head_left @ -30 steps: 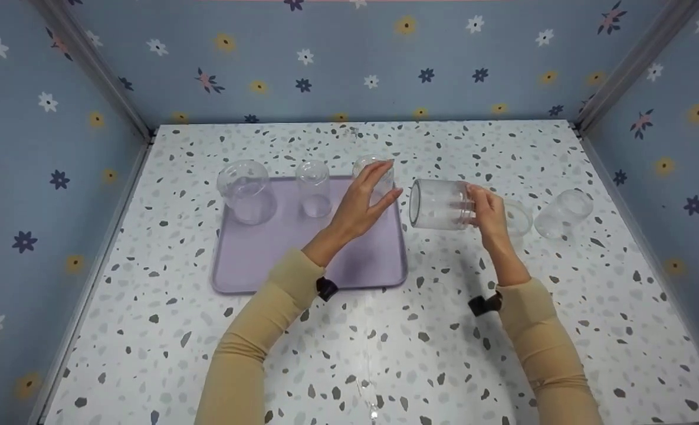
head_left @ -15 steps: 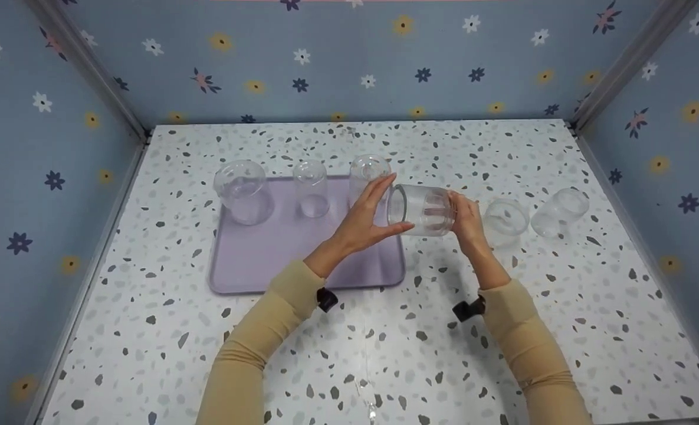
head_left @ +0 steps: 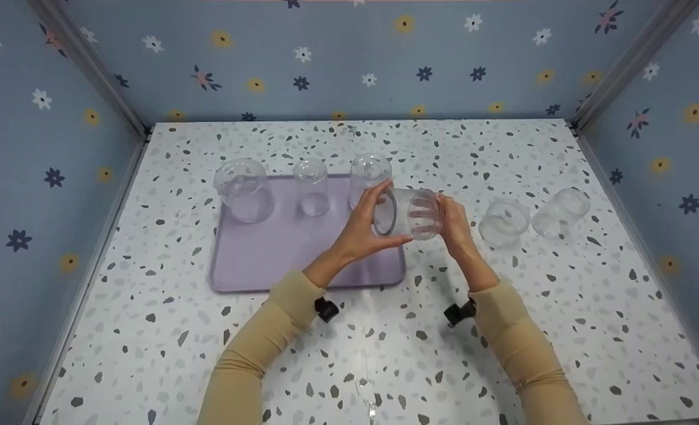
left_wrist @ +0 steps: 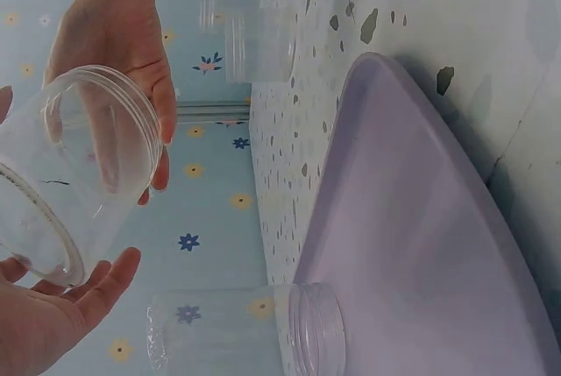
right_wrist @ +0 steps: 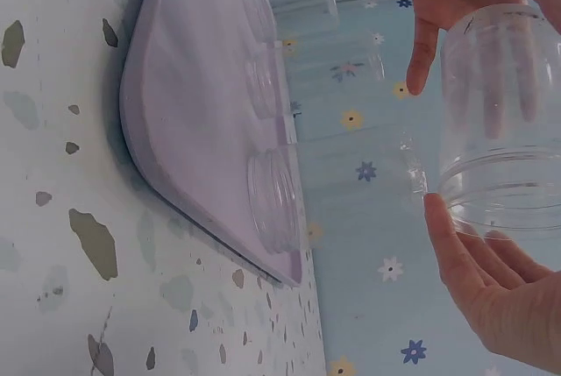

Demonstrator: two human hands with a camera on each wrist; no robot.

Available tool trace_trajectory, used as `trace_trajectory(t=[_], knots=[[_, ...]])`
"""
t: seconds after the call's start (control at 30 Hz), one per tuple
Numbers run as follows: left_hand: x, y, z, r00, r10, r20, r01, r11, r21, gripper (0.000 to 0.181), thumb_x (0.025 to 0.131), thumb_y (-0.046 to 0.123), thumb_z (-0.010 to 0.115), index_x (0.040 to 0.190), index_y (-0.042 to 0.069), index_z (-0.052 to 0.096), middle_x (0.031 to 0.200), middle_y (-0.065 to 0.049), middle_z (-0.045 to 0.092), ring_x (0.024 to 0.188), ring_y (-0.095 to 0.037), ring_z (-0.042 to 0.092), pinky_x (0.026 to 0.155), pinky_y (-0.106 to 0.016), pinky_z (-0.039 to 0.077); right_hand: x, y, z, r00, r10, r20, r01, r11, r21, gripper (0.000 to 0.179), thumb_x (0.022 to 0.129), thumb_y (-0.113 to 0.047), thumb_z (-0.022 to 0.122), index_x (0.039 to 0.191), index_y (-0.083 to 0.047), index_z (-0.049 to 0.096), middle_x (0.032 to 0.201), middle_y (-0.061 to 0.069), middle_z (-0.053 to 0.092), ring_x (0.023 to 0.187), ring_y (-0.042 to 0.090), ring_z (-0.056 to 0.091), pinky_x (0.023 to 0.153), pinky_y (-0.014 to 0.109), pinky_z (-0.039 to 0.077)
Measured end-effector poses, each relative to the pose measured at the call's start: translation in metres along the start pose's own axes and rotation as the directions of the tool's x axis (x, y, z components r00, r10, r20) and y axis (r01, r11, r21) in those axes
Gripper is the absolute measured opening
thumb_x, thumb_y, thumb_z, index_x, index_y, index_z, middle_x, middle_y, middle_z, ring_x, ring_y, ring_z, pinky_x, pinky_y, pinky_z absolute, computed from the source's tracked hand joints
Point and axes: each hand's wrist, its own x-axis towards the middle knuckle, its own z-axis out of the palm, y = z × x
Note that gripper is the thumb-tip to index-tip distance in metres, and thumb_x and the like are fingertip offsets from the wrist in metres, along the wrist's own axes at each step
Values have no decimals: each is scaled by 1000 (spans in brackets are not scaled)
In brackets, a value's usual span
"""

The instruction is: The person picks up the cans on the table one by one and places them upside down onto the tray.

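Observation:
A clear jar (head_left: 407, 215) is held on its side above the right part of the lilac tray (head_left: 278, 254). My right hand (head_left: 455, 225) grips its threaded mouth end; some of those fingers show through the clear wall in the left wrist view. Around the other end, with the thick ring, curve the thumb and fingers of my left hand (head_left: 358, 229). Just behind the left fingertips a clear jar (head_left: 370, 171) stands upside down on the tray. In the right wrist view the held jar (right_wrist: 500, 113) spans the space between both palms.
Along the tray's back edge stand a narrow clear jar (head_left: 312, 186) and a wide one (head_left: 243, 186), both upside down. Right of the tray, on the speckled table (head_left: 420, 378), are a short clear jar (head_left: 504, 221) and a taller one (head_left: 561, 212). Flower-patterned walls enclose the table.
My right hand has brought the jar leftward, from right of the tray to over its right edge. My left hand, earlier apart from the jar, now holds its ringed end.

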Motion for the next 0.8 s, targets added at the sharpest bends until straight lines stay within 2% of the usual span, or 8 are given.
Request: trace_trajectory(t=[0.13, 0.33, 0.4, 0.5, 0.63, 0.73, 0.8], knots=[[-3, 1, -2, 999, -28, -33, 27, 999, -31, 85, 65, 12, 79, 133, -4, 29, 128, -22, 35, 108, -35, 42, 71, -44, 46, -1, 1, 3, 1000, 24, 11, -23, 1000, -13, 42, 92, -24, 36, 115, 9, 51, 98, 15, 63, 87, 30, 61, 67, 43, 51], [-8, 1, -4, 996, -20, -83, 19, 1000, -14, 82, 64, 11, 79, 130, -4, 34, 123, -22, 40, 104, -33, 44, 70, -44, 46, 0, 2, 5, 990, 6, 140, -5, 1000, -9, 45, 97, -23, 30, 124, 9, 43, 117, 28, 50, 99, 40, 54, 70, 46, 50], [-9, 1, -4, 996, -10, -91, 10, 1000, -7, 82, 63, 11, 79, 129, -4, 34, 121, -22, 41, 104, -33, 45, 69, -43, 46, 0, 3, 5, 986, 5, 168, -2, 1000, -13, 45, 98, -23, 27, 127, 9, 41, 121, 29, 47, 101, 42, 51, 72, 46, 49], [-10, -12, -2, 995, -1, -104, 3, 1000, 11, 84, 62, 16, 81, 131, 1, 35, 120, -19, 42, 104, -29, 45, 67, -40, 46, 0, 1, 6, 982, 14, 188, -6, 999, -47, 45, 99, -23, 23, 130, 7, 37, 124, 26, 44, 104, 39, 50, 76, 44, 48], [-11, -33, 0, 993, -3, -122, 8, 999, 42, 87, 62, 27, 81, 133, 7, 35, 123, -12, 42, 105, -24, 45, 66, -35, 46, -1, -6, 6, 981, 13, 194, 7, 995, -104, 43, 99, -21, 23, 132, 3, 38, 128, 22, 43, 106, 28, 51, 84, 40, 44], [-15, -38, -3, 990, -12, -138, 21, 998, 62, 87, 62, 32, 80, 133, 10, 35, 125, -9, 41, 105, -24, 44, 68, -33, 46, -6, -14, 7, 979, -21, 204, 55, 985, -164, 42, 99, -18, 23, 131, 5, 37, 128, 23, 42, 107, 25, 51, 89, 41, 41], [-19, -39, -6, 989, -21, -148, 32, 997, 72, 86, 63, 34, 79, 133, 11, 35, 124, -9, 40, 105, -27, 44, 69, -34, 47, -9, -18, 8, 976, -48, 210, 94, 972, -214, 41, 98, -14, 24, 130, 8, 37, 126, 26, 42, 107, 29, 49, 90, 45, 39]])
